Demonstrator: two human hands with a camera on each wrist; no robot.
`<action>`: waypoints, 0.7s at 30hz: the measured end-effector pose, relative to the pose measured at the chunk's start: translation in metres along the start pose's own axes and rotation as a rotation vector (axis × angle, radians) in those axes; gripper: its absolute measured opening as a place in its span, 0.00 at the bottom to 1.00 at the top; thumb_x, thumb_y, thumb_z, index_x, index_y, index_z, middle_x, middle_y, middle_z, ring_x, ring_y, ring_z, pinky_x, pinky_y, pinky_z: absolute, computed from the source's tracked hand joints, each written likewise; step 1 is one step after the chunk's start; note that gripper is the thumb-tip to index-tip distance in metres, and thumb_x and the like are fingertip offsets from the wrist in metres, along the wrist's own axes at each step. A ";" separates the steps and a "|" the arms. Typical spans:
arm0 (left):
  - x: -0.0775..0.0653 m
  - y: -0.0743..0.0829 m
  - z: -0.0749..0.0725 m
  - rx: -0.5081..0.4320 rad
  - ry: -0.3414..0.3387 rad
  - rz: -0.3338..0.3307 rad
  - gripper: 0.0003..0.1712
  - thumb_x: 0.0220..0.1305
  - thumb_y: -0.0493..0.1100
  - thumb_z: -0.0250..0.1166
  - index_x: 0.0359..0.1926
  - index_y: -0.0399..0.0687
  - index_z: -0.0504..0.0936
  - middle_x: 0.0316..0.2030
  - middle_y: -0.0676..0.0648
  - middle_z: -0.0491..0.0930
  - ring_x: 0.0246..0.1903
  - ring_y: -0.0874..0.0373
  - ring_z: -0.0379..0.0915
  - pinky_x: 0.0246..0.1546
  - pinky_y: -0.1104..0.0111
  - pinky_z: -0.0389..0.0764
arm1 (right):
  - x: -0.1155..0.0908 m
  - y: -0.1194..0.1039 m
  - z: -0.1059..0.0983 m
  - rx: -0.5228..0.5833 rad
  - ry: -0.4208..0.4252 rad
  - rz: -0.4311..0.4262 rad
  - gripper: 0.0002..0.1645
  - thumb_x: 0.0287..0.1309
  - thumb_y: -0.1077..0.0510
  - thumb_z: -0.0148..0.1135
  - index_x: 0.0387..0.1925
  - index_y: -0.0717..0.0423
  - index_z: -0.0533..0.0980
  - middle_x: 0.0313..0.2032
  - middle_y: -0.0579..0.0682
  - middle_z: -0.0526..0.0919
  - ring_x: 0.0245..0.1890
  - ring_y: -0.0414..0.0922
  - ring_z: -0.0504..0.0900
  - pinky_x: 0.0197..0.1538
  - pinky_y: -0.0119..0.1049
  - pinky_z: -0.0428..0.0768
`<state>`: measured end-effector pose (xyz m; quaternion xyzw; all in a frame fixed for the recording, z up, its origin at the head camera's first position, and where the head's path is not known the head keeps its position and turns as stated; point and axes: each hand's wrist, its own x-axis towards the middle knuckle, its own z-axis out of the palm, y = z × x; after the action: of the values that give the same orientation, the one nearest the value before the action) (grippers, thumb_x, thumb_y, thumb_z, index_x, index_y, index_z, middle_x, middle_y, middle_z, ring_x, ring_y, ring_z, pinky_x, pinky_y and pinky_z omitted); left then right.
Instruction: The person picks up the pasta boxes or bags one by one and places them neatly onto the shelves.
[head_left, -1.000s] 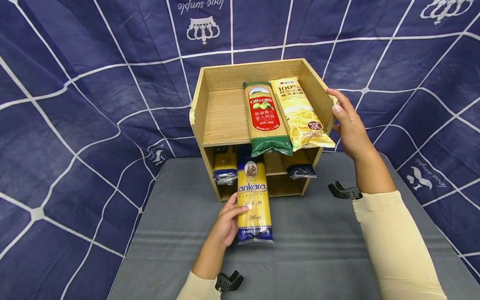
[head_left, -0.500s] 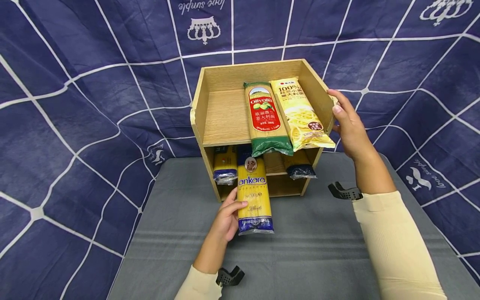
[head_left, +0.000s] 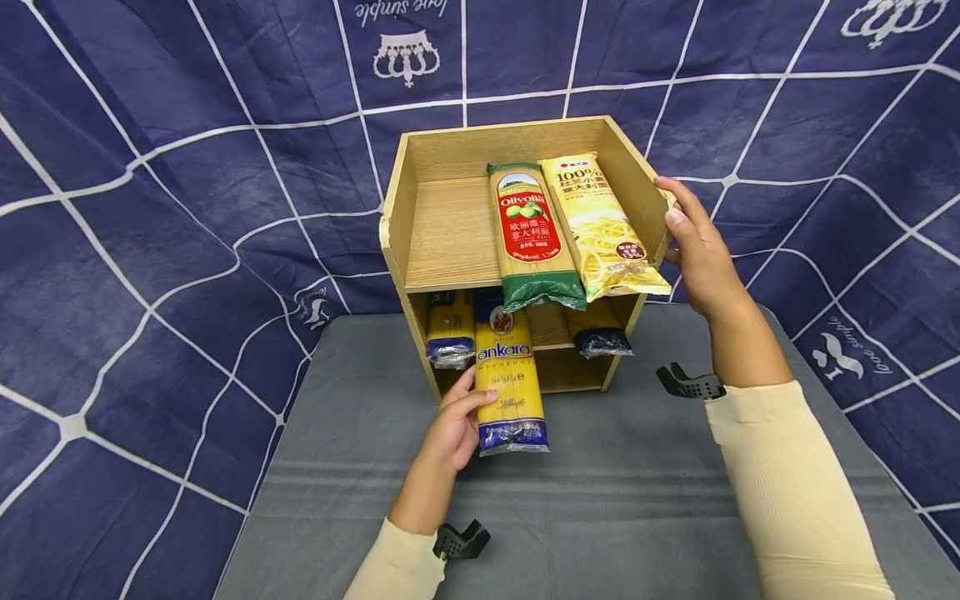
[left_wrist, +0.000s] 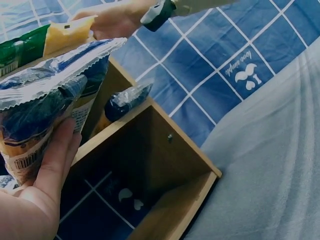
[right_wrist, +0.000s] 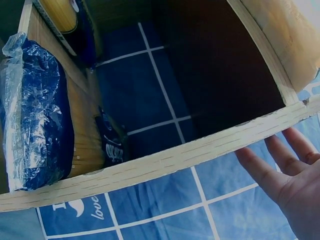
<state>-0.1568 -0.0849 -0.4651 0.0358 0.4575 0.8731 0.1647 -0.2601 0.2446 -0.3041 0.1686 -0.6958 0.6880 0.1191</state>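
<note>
My left hand (head_left: 457, 421) grips the yellow and blue Ankara spaghetti packet (head_left: 513, 396) from its left side, thumb on top and fingers underneath. The packet's far end is inside the middle level of a wooden shelf (head_left: 450, 229), and its near end sticks out in front. In the left wrist view the fingers (left_wrist: 56, 157) lie against the packet's barcode side. My right hand (head_left: 701, 258) holds the shelf's right side panel by its front edge. From the right wrist, its fingertips (right_wrist: 245, 152) show against that panel's outer face.
On the top level lie a green Olivoilà spaghetti packet (head_left: 528, 233) and a cream noodle packet (head_left: 600, 225), both overhanging the front. Another yellow-blue packet (head_left: 451, 329) sits left in the middle level, a dark-ended packet (head_left: 600, 333) right. Grey cloth (head_left: 600, 500) covers the table; blue checked fabric (head_left: 300, 83) hangs behind.
The Ankara packet has slid farther into the shelf, away from me, with my left hand moving along with it. My right hand has stayed on the side panel.
</note>
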 end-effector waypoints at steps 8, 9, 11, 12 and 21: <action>0.006 0.003 0.002 0.015 0.039 -0.002 0.37 0.68 0.29 0.54 0.76 0.51 0.58 0.57 0.45 0.82 0.49 0.56 0.85 0.48 0.64 0.85 | 0.000 0.000 0.000 0.003 -0.006 -0.004 0.28 0.76 0.49 0.46 0.73 0.38 0.65 0.67 0.45 0.65 0.62 0.47 0.68 0.68 0.59 0.66; 0.006 0.004 0.003 0.020 0.050 -0.003 0.37 0.68 0.30 0.55 0.76 0.51 0.59 0.57 0.45 0.82 0.49 0.56 0.85 0.48 0.64 0.85 | 0.000 0.000 0.000 0.000 -0.006 -0.004 0.28 0.75 0.49 0.46 0.73 0.38 0.65 0.67 0.45 0.64 0.62 0.47 0.68 0.68 0.59 0.66; 0.003 0.004 0.005 0.037 0.073 -0.008 0.36 0.69 0.32 0.56 0.76 0.51 0.59 0.57 0.46 0.81 0.49 0.56 0.85 0.48 0.64 0.85 | 0.001 0.000 0.001 -0.008 -0.005 -0.005 0.28 0.75 0.49 0.46 0.73 0.38 0.65 0.67 0.45 0.64 0.62 0.48 0.68 0.68 0.59 0.66; 0.002 0.004 0.006 0.047 0.082 -0.009 0.36 0.70 0.33 0.56 0.75 0.51 0.59 0.57 0.46 0.82 0.49 0.56 0.85 0.48 0.63 0.85 | 0.001 0.000 0.001 -0.009 -0.004 -0.006 0.28 0.75 0.49 0.46 0.73 0.38 0.65 0.67 0.45 0.64 0.62 0.48 0.68 0.68 0.59 0.66; -0.011 0.000 0.012 0.090 0.068 -0.008 0.40 0.68 0.32 0.58 0.77 0.54 0.55 0.62 0.43 0.77 0.51 0.57 0.83 0.50 0.65 0.83 | 0.001 0.002 0.000 -0.001 0.004 -0.008 0.28 0.75 0.49 0.46 0.73 0.38 0.65 0.67 0.45 0.64 0.63 0.48 0.68 0.69 0.60 0.65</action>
<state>-0.1440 -0.0788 -0.4569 0.0117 0.5017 0.8517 0.1507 -0.2619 0.2449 -0.3053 0.1699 -0.6952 0.6874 0.1236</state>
